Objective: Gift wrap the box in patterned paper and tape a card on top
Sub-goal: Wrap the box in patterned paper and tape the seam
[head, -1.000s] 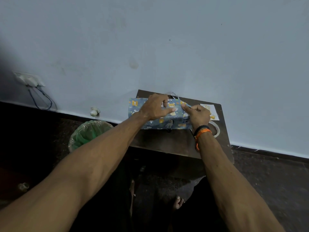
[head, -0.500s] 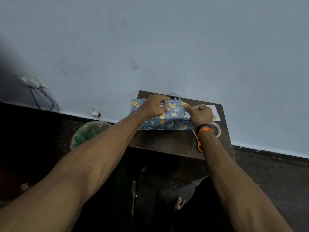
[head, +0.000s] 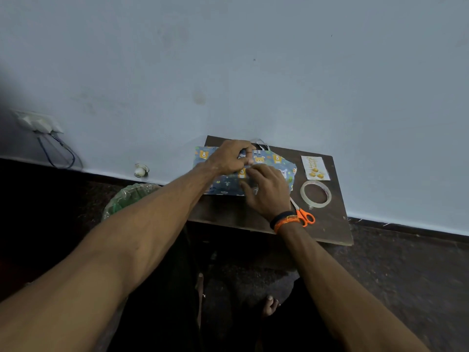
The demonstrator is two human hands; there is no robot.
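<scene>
Card, tape roll and scissors lie beside the hands.

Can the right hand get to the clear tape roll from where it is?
Probably yes: the right hand rests on the patterned paper, and the clear tape roll lies just beside it on the wooden board, nothing between.

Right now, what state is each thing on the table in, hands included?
Patterned paper: folded over the box, right edge loose.
Left hand: fingers curled, pinching the paper on top.
Right hand: resting on the paper, fingers bent.
Card: lying flat, not yet taped.
Tape roll: lying flat, untouched.
Scissors: lying on the table, blades look closed.
</scene>
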